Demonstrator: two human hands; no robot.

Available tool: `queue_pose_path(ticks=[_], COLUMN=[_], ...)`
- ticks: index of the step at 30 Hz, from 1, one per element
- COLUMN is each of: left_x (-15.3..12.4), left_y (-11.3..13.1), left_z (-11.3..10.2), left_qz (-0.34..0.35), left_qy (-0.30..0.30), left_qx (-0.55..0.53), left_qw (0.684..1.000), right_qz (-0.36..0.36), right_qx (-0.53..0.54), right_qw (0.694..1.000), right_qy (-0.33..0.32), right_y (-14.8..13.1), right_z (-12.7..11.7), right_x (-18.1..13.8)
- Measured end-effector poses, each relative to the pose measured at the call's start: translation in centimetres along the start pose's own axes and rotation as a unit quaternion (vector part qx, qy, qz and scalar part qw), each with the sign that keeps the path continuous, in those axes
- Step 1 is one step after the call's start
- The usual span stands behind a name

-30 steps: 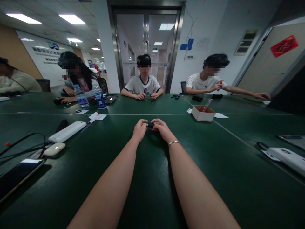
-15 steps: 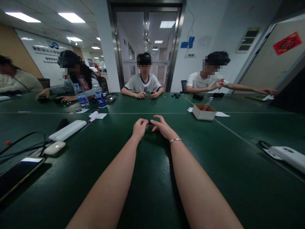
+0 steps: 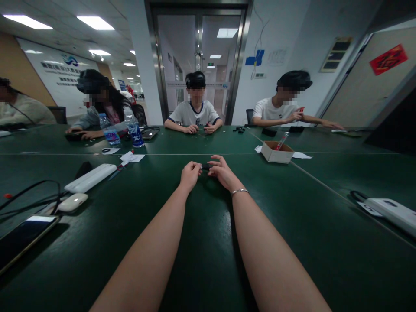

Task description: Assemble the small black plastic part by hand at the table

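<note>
Out over the table, a small dark object [image 3: 206, 167], black with a lighter left end, lies between my two hands; its exact kind is too small to make out. My left hand [image 3: 190, 175] pinches the left end between thumb and fingertips. At the other end, the thumb and curled fingers of my right hand [image 3: 222, 172] close around the object, with the upper fingers raised and apart. A silver bracelet [image 3: 239, 191] circles my right wrist.
A small open carton [image 3: 277, 152] holding a red-marked tube stands right of my hands. To the left are a white power strip [image 3: 91, 178], a white rounded case [image 3: 73, 202], a phone [image 3: 24, 238], cables and two bottles. Several people sit around the green table [image 3: 208, 242].
The fingers of my right hand have shifted slightly on the dark object, and more of its black body shows. Across the table, the right-hand person's outstretched arm has drawn inward.
</note>
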State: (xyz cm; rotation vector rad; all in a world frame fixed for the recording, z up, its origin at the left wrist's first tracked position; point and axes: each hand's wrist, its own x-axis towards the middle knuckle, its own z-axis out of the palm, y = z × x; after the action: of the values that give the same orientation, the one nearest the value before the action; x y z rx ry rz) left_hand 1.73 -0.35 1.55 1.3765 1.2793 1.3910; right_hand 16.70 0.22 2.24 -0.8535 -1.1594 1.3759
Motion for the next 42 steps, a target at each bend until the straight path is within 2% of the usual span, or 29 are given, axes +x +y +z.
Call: queue_pose_path(ticks=[4, 9, 15, 20, 24, 29, 34, 39, 42], left_x=[0.09, 0.17, 0.41, 0.43, 0.30, 0.10, 0.09, 0.39, 0.52], left_y=[-0.23, -0.31, -0.66, -0.74, -0.52, -0.25, -0.41, -0.84, -0.96], left_z=[-0.05, -0.01, 0.07, -0.01, -0.08, -0.20, -0.18, -0.19, -0.09], left_qz=[0.008, 0.012, 0.017, 0.015, 0.012, 0.007, 0.016, 0.020, 0.021], left_qy=[-0.001, 0.001, 0.005, 0.001, 0.000, -0.006, -0.006, -0.004, -0.003], left_qx=[0.003, 0.004, -0.008, -0.017, -0.016, -0.012, -0.003, -0.003, -0.011], left_qw=[1.000, 1.000, 1.000, 1.000, 1.000, 1.000, 1.000, 1.000, 1.000], right_qz=[0.025, 0.000, 0.023, -0.005, 0.020, 0.003, 0.029, 0.003, 0.013], right_qx=[-0.004, 0.001, -0.038, -0.018, -0.038, -0.028, -0.055, -0.013, -0.039], right_qw=[1.000, 0.999, 0.999, 0.998, 0.999, 0.997, 0.998, 0.998, 0.998], right_qy=[0.000, -0.035, -0.011, -0.068, -0.033, -0.076, -0.032, -0.069, -0.048], right_y=[-0.07, 0.08, 0.44, 0.27, 0.24, 0.17, 0.46, 0.67, 0.82], right_z=[-0.05, -0.19, -0.11, -0.26, -0.13, -0.23, -0.30, -0.51, -0.53], right_x=[-0.22, -0.22, 0.27, 0.03, 0.10, 0.14, 0.51, 0.57, 0.65])
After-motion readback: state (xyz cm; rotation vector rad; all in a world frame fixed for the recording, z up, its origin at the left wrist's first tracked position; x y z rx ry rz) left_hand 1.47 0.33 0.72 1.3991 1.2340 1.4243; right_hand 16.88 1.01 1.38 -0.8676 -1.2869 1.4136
